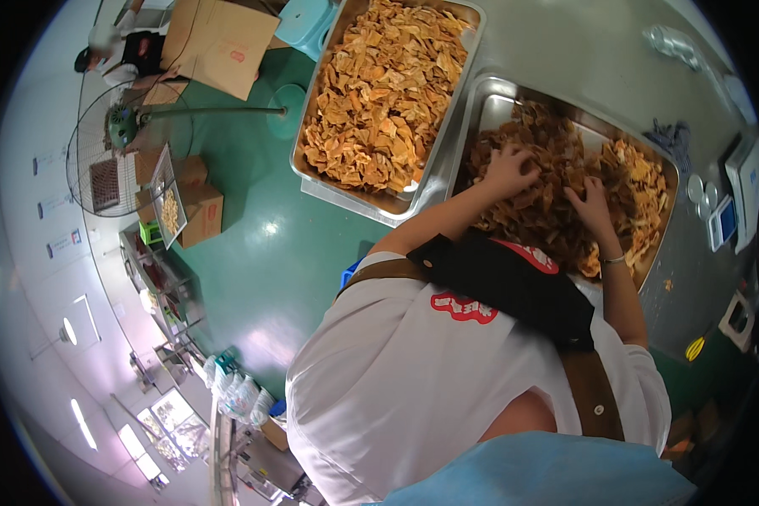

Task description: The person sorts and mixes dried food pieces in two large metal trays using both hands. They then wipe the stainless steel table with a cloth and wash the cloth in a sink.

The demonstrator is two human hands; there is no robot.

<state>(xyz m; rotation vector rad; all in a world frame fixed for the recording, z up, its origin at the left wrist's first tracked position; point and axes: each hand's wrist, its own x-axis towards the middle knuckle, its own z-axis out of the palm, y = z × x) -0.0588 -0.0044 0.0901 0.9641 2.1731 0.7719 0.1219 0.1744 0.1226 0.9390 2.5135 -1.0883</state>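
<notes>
My left hand [512,172] rests in a heap of brown, dried-looking food pieces [537,142], its fingers bent and spread. To its right, my right hand [589,205], with a band at the wrist, reaches into the same heap with thumb and fingers apart. Fingertips of both are partly hidden among the pieces, so a hold cannot be made out. The heap lies in a deep metal tray [474,120], with paler orange-yellow pieces [646,190] along its right side. Left of it, a second metal tray [300,148] is filled with lighter orange-brown pieces [386,95].
On the metal table [563,44] lie a clear plastic bottle [672,45], a dark cloth [672,140], round metal lids or tins [696,188], a scale-like device [723,221] and yellow-handled scissors [694,348]. A fan [123,126], cartons [202,215] and a person holding cardboard [218,44] are at the left.
</notes>
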